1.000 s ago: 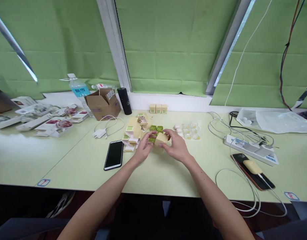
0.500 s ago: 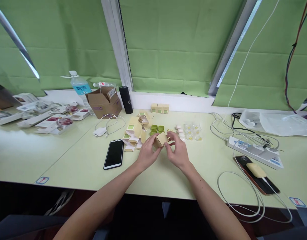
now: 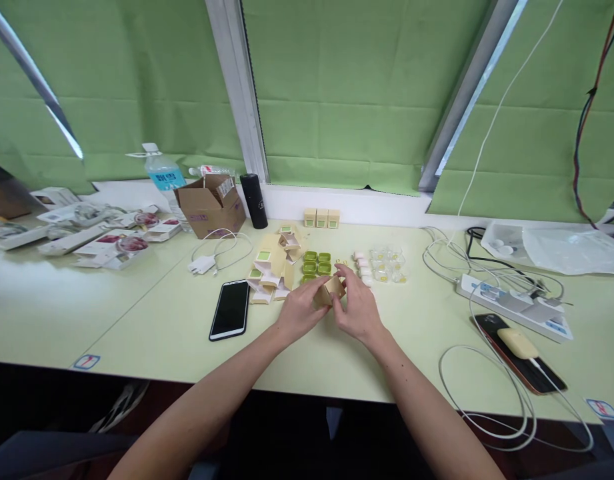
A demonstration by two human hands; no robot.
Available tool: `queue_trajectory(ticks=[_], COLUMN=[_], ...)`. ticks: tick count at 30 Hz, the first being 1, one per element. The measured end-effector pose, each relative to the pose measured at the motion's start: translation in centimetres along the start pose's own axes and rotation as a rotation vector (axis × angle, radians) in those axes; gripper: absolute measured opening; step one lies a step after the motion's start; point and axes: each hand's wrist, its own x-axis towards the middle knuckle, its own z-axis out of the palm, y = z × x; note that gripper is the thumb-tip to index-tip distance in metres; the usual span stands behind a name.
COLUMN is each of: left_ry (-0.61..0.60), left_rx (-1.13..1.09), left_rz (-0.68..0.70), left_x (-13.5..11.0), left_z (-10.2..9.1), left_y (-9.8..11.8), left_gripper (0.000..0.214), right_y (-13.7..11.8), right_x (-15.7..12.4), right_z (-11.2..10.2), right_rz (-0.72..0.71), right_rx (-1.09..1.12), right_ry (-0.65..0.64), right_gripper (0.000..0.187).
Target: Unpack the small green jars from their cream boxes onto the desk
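My left hand (image 3: 299, 311) and my right hand (image 3: 357, 308) both grip a small tan cardboard box (image 3: 331, 291) just above the pale green table (image 3: 151, 327). Its open side faces me. The fingers of both hands are curled round its edges. Just behind the box stand several small green jars (image 3: 317, 261). Left of them lies a heap of flat and half-folded tan boxes (image 3: 274, 263). Three closed tan boxes (image 3: 321, 218) stand in a row by the window sill.
A black phone (image 3: 231, 309) lies left of my hands. Behind it are a white charger with cable (image 3: 203, 264), a brown carton (image 3: 209, 207), a black flask (image 3: 252, 201) and a water bottle (image 3: 163, 178). Clear small cups (image 3: 387, 264), a power strip (image 3: 511, 306) and cables lie right.
Both hands have turned the tan box so its open side now faces me, and drawn it slightly nearer and lower. The camera view has shifted a little.
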Motion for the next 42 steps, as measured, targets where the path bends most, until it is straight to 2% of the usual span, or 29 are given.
queue_trajectory(ticks=[7, 11, 17, 21, 25, 31, 34, 38, 42], left_ry=[-0.072, -0.079, -0.067, -0.072, -0.045, -0.050, -0.042, -0.001, -0.005], left_rx=[0.172, 0.225, 0.332, 0.354, 0.257, 0.017, 0.014, 0.099, 0.149], left_rz=[0.001, 0.059, 0.218, 0.245, 0.168, -0.012, 0.000, 0.081, 0.106], left_x=[-0.2, -0.2, -0.3, -0.2, -0.1, 0.2, 0.1, 0.0, -0.1], left_z=[0.3, 0.2, -0.2, -0.3, -0.3, -0.7, -0.6, -0.3, -0.2], left_y=[0.0, -0.2, -0.4, -0.5, -0.4, 0.1, 0.2, -0.1, -0.3], left_gripper=[0.048, 0.051, 0.054, 0.054, 0.052, 0.058, 0.056, 0.055, 0.052], right_y=[-0.5, -0.6, -0.7, -0.6, -0.1, 0.6, 0.3, 0.0, 0.1], right_x=[0.2, 0.2, -0.1, -0.1, 0.1, 0.5, 0.4, 0.1, 0.0], right_z=[-1.0, -1.1, -1.0, -0.5, -0.2, -1.0, -1.1, -0.8, -0.5], right_rz=[0.100, 0.087, 0.031, 0.014, 0.074, 0.158, 0.097, 0.016, -0.035], right_rx=[-0.052, -0.063, -0.048, -0.029, 0.058, 0.298, 0.224, 0.091, 0.069], right_ry=[-0.166, -0.196, -0.194, -0.153, -0.093, 0.107, 0.073, 0.001, -0.024], right_gripper=[0.072, 0.073, 0.078, 0.081, 0.078, 0.052, 0.049, 0.057, 0.061])
